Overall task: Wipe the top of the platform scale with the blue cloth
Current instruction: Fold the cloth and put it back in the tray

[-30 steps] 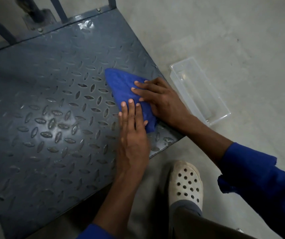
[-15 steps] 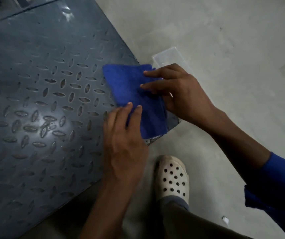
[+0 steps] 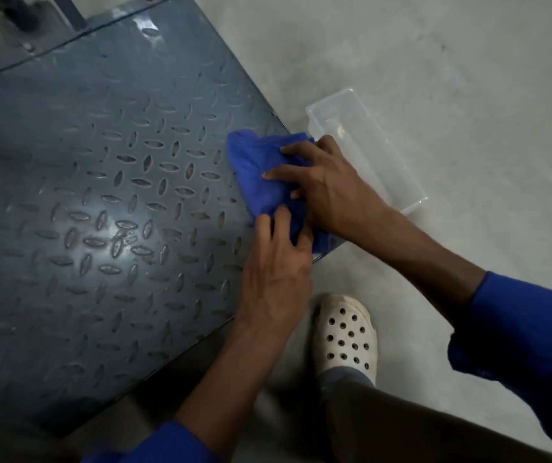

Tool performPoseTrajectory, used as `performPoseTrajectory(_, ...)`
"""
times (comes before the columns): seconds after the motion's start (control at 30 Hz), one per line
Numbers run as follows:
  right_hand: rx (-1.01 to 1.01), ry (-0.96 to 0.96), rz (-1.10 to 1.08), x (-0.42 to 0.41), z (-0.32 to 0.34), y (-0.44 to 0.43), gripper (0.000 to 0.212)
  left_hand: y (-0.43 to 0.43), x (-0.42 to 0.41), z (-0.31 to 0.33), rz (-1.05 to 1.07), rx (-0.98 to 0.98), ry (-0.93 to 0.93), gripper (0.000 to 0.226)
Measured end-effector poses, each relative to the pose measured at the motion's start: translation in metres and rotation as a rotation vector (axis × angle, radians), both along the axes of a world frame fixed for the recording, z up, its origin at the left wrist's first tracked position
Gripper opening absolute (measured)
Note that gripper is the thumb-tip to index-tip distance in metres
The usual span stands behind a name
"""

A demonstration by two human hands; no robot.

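Observation:
The platform scale (image 3: 107, 202) is a dark grey steel plate with a raised diamond tread, filling the left half of the view. The blue cloth (image 3: 258, 175) lies bunched at the plate's right corner. My right hand (image 3: 328, 185) comes in from the right and its fingers pinch the cloth's upper fold. My left hand (image 3: 278, 272) reaches up from below and its fingertips grip the cloth's lower edge. Part of the cloth is hidden under both hands.
A clear plastic tray (image 3: 368, 152) sits on the concrete floor just right of the plate's corner. My foot in a white perforated clog (image 3: 346, 335) stands beside the plate's front edge. Metal posts (image 3: 67, 11) rise behind the scale.
The cloth went from lying flat under both palms to being gathered and bunched between the fingers. It shifted toward the plate's right corner, close to the tray.

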State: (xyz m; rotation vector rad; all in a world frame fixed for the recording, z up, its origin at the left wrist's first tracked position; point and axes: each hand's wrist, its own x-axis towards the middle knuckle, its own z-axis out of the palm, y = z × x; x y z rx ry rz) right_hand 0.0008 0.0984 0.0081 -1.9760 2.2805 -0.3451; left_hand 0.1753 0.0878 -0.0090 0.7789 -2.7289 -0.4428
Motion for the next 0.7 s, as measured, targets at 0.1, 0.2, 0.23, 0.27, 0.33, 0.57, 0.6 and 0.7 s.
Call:
performPoseTrajectory(0.1,-0.097,-0.103,0.009,-0.003,0.001,0.004,0.044,0.0,-0.008,-0.008,-0.001,-0.035,0.078,0.04)
performPoseTrajectory(0.2,-0.104,-0.162,0.033,-0.021,0.009,0.012,0.048,0.011,-0.022,-0.01,0.0,-0.057,0.174,0.034)
performPoseTrajectory(0.23,-0.104,-0.153,0.021,-0.031,0.013,0.017,0.051,0.016,-0.031,-0.01,-0.006,-0.067,0.202,0.032)
performPoseTrajectory(0.27,-0.109,-0.13,0.005,-0.043,0.017,0.022,0.052,0.022,-0.041,-0.01,-0.009,-0.069,0.225,0.03)
performPoseTrajectory(0.33,-0.126,-0.076,-0.017,-0.065,0.026,0.033,0.051,0.035,-0.068,-0.01,-0.007,-0.06,0.254,0.028)
performPoseTrajectory(0.57,-0.057,-0.026,-0.114,-0.143,0.022,0.056,0.05,0.066,-0.172,-0.025,-0.069,0.008,0.255,0.024)
performPoseTrajectory(0.6,-0.07,-0.011,-0.138,-0.152,0.022,0.06,0.05,0.067,-0.181,-0.029,-0.062,0.007,0.255,0.028)
performPoseTrajectory(0.7,-0.137,0.073,-0.198,-0.169,0.022,0.071,0.047,0.072,-0.201,-0.039,-0.064,0.038,0.273,0.04)
